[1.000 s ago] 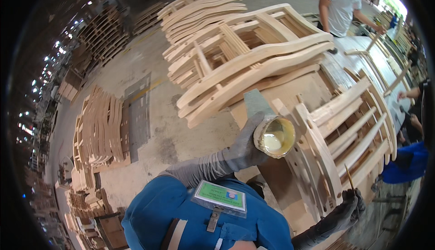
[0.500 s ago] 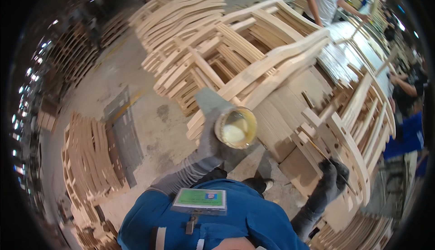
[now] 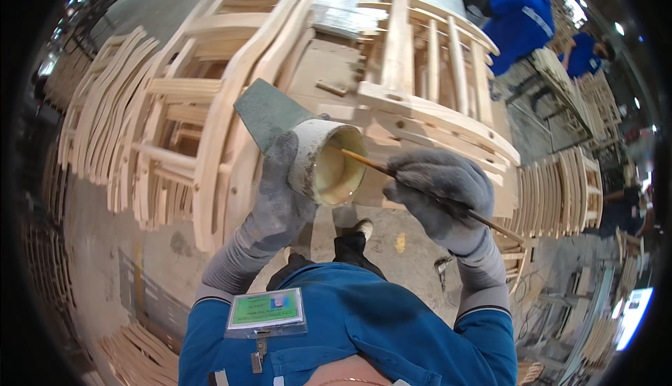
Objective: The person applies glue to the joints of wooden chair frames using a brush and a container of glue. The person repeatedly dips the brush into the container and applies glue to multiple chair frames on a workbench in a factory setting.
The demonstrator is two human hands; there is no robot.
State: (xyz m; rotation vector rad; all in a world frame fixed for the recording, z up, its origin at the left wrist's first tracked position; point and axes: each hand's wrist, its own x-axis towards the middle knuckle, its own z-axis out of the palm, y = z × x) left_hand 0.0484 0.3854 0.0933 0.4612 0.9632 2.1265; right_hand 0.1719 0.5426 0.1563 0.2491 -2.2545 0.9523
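Observation:
In my gloved left hand (image 3: 276, 193) is a dirty white cup (image 3: 305, 156), tilted so that its mouth faces right. Pale cream, glue-like liquid (image 3: 337, 179) shows inside it. A flat grey-green piece (image 3: 269, 111) sticks out beside the cup on the left; whether my fingers hold it or it is fixed to the cup, I cannot tell. My gloved right hand (image 3: 444, 193) is closed round a thin wooden stick (image 3: 367, 164). The stick's front end reaches into the cup's mouth, and its back end slants down to the right past my wrist.
Beyond my hands, wooden frames with slats (image 3: 413, 57) lie stacked on cardboard (image 3: 315, 71). More curved frames (image 3: 210, 85) stand in stacks on the left. Stacked wooden parts (image 3: 553, 190) are at the right. People in blue shirts (image 3: 521, 25) work at the far right.
My right hand has come in from the frames at the right, bringing the stick to the cup. My view has turned right, and the cup has tilted toward the right hand.

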